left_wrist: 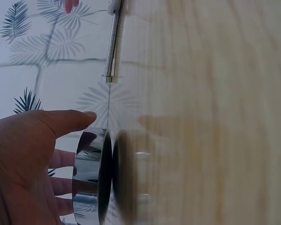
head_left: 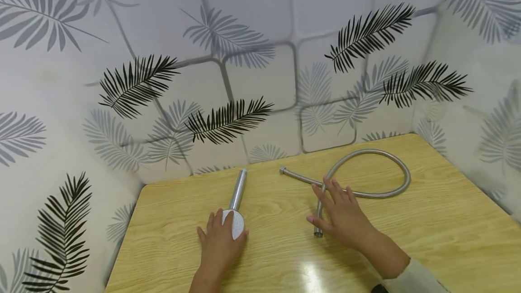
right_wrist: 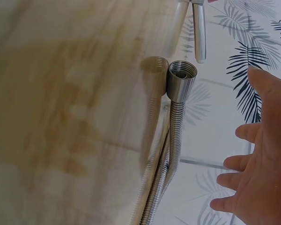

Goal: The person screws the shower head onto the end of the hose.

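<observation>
A shower head [head_left: 238,226] with a white dotted face and a chrome handle [head_left: 239,189] lies on the wooden table, its handle toward the wall. Over its face spreads my left hand [head_left: 220,243], fingers apart. In the left wrist view, the thumb stands off the chrome rim [left_wrist: 90,173]; whether the fingers touch the head I cannot tell. To the right, a metal shower hose [head_left: 407,175] lies in a loop. My right hand [head_left: 343,218] is above its near end, fingers spread. The right wrist view shows the hose's end nut [right_wrist: 181,80] apart from those fingers.
The wood-grain tabletop [head_left: 277,248] meets a leaf-patterned wall [head_left: 260,80] along its back edge. The hose's far nut [head_left: 282,171] lies near that edge, right of the handle. A small dark object [head_left: 379,288] shows beside the right sleeve.
</observation>
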Action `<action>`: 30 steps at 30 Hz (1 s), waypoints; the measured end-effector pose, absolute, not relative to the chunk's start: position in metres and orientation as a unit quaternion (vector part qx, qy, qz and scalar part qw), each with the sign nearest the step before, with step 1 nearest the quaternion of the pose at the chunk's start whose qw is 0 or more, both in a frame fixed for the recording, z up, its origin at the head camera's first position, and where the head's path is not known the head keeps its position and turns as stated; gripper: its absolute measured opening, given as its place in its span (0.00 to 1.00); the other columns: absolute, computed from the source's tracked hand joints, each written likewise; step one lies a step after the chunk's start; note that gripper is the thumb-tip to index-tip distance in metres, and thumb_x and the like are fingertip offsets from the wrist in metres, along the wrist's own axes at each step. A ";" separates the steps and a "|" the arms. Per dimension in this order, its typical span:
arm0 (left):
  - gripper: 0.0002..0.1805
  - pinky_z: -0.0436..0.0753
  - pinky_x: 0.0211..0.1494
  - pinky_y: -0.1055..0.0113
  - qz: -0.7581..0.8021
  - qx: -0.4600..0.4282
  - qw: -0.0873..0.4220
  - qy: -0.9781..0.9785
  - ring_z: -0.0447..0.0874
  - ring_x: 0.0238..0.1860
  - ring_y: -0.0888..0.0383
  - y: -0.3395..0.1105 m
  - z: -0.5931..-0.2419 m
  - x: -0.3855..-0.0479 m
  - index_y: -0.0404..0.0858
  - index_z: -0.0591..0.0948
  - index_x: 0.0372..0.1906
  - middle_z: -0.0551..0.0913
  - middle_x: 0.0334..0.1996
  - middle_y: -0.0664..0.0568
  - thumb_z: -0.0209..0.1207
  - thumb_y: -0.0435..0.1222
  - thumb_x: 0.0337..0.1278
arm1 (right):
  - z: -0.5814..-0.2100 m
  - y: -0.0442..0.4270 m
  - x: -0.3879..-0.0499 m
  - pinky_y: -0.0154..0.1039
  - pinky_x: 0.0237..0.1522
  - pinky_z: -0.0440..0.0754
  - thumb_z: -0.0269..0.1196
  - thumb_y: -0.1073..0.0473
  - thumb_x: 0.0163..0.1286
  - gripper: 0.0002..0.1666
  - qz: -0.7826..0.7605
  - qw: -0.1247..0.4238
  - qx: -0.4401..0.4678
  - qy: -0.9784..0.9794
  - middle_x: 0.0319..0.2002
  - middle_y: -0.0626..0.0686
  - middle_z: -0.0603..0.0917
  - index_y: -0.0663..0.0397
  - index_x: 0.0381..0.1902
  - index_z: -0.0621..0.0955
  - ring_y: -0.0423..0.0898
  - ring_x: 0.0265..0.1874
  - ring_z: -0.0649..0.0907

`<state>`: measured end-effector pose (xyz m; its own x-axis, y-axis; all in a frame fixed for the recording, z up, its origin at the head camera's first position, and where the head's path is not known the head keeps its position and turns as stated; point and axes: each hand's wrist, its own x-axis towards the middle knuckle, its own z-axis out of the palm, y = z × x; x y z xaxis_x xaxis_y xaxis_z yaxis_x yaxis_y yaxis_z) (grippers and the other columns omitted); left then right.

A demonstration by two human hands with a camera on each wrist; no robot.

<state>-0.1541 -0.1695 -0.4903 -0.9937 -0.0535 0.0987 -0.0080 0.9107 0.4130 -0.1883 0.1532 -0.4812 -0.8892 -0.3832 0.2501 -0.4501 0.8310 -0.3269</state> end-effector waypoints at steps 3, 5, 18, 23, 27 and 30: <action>0.35 0.52 0.70 0.15 -0.218 0.015 0.044 -0.975 0.58 0.75 0.27 -0.169 -0.491 -0.153 0.34 0.75 0.67 0.67 0.71 0.30 0.68 0.48 0.60 | -0.481 0.153 -0.187 0.78 0.75 0.53 0.57 0.30 0.72 0.48 0.189 0.082 0.225 -0.952 0.79 0.67 0.54 0.52 0.78 0.62 0.70 0.78 0.56; 0.35 0.55 0.69 0.15 -0.221 0.013 0.043 -0.974 0.58 0.75 0.28 -0.170 -0.491 -0.153 0.33 0.75 0.67 0.67 0.71 0.30 0.68 0.47 0.60 | -0.481 0.154 -0.186 0.77 0.75 0.54 0.57 0.31 0.72 0.47 0.185 0.079 0.232 -0.952 0.78 0.68 0.55 0.54 0.77 0.64 0.70 0.77 0.57; 0.32 0.44 0.70 0.13 -0.224 -0.002 0.029 -0.974 0.53 0.77 0.27 -0.175 -0.489 -0.151 0.35 0.75 0.66 0.65 0.73 0.30 0.64 0.32 0.51 | -0.482 0.156 -0.181 0.75 0.69 0.69 0.69 0.54 0.68 0.31 0.146 0.092 0.271 -0.947 0.72 0.69 0.68 0.57 0.67 0.76 0.70 0.71 0.68; 0.34 0.43 0.70 0.14 -0.218 -0.001 0.043 -0.975 0.50 0.78 0.28 -0.175 -0.488 -0.151 0.34 0.74 0.67 0.64 0.73 0.30 0.68 0.37 0.53 | -0.484 0.157 -0.181 0.75 0.66 0.73 0.71 0.67 0.62 0.31 0.143 0.095 0.291 -0.941 0.69 0.68 0.71 0.52 0.64 0.79 0.71 0.69 0.70; 0.33 0.45 0.71 0.15 -0.214 0.001 0.063 -0.975 0.50 0.78 0.29 -0.174 -0.485 -0.151 0.34 0.75 0.66 0.66 0.73 0.31 0.68 0.38 0.55 | -0.484 0.156 -0.183 0.75 0.65 0.74 0.71 0.73 0.58 0.32 0.142 0.075 0.301 -0.940 0.68 0.66 0.74 0.47 0.60 0.83 0.71 0.69 0.71; 0.32 0.47 0.71 0.15 -0.217 -0.003 0.073 -0.974 0.51 0.78 0.29 -0.173 -0.484 -0.152 0.33 0.76 0.65 0.67 0.73 0.32 0.69 0.38 0.55 | -0.486 0.156 -0.183 0.75 0.65 0.73 0.71 0.74 0.58 0.31 0.138 0.061 0.309 -0.939 0.67 0.65 0.75 0.45 0.58 0.84 0.71 0.68 0.71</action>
